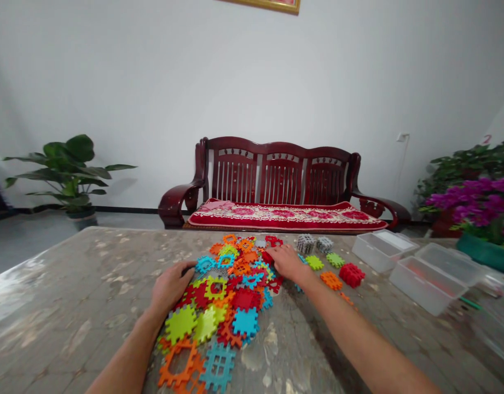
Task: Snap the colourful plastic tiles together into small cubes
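Observation:
A heap of plastic interlocking tiles in orange, red, blue and lime green lies between my hands. My left hand [172, 287] rests along the heap's left side, fingers extended toward a blue frame tile [205, 264], holding nothing visible. On the far right side of the heap, my right hand [288, 264] has its fingers closed at a red tile [267, 257], partly hidden by them. Nearer me lie a solid lime tile [181, 323], a solid blue tile [245, 322], an orange frame tile [178, 364] and a blue window tile [218, 366].
Right of the heap are grey stacks [306, 243], a red stack [352, 274], an orange stack [331, 280] and lime tiles [314, 262]. Clear plastic boxes [424, 290] and purple flowers [477, 205] stand farther right. A wooden bench [276, 169] is behind the table [91, 273].

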Demonstrator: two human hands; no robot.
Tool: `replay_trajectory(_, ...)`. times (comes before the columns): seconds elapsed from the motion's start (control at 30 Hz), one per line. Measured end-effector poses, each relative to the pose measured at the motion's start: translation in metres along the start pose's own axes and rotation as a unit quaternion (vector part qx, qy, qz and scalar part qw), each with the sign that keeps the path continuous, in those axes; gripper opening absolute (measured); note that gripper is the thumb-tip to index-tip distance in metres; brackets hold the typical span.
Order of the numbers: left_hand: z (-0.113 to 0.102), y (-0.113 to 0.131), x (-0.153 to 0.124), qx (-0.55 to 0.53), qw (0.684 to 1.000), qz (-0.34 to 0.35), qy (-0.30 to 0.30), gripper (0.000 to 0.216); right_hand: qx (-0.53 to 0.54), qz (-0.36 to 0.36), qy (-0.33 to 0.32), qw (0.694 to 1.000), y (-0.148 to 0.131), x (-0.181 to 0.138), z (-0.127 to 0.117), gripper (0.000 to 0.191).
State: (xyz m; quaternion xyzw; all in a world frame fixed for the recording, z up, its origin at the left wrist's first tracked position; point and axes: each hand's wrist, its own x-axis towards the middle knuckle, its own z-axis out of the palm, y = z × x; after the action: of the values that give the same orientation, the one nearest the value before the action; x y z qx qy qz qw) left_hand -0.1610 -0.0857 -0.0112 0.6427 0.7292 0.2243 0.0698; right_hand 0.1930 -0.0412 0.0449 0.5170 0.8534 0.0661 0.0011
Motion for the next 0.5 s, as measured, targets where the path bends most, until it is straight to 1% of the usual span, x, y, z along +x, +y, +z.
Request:
replay_trajectory(0.07,-0.001,0.002,0.0,0.001,1.0,-0.001,0.001,0.042,0.0,0.013,0.011,1.0,0.0,-0.004,-0.007,0.04)
replay_trajectory(0.17,-0.003,0.003,-0.001,0.002,1.0,0.0,0.001,0.042,0.002,0.038,0.028,0.999,0.004,-0.015,-0.024,0.033)
replay_trajectory(0.23,-0.004,0.004,-0.002,0.001,1.0,-0.001,0.002,0.042,0.039,0.046,0.019,0.998,0.011,-0.026,-0.037,0.028)
replay_trajectory(0.3,-0.004,0.005,-0.003,0.0,1.0,-0.002,0.008,0.041,0.126,0.04,-0.032,0.991,0.018,-0.037,-0.047,0.022)
replay_trajectory(0.33,-0.004,0.005,-0.003,-0.001,1.0,-0.002,0.012,0.04,0.182,0.031,-0.071,0.98,0.02,-0.043,-0.05,0.02)
replay_trajectory(0.4,-0.005,0.006,-0.003,-0.002,1.0,-0.004,0.018,0.039,0.274,0.004,-0.161,0.948,0.024,-0.052,-0.051,0.021)
replay_trajectory(0.47,-0.005,0.006,-0.003,-0.002,1.0,-0.005,0.017,0.039,0.305,-0.025,-0.231,0.924,0.025,-0.057,-0.047,0.026)
replay_trajectory(0.5,-0.005,0.006,-0.003,-0.002,1.0,-0.004,0.016,0.04,0.303,-0.029,-0.246,0.92,0.025,-0.059,-0.044,0.029)
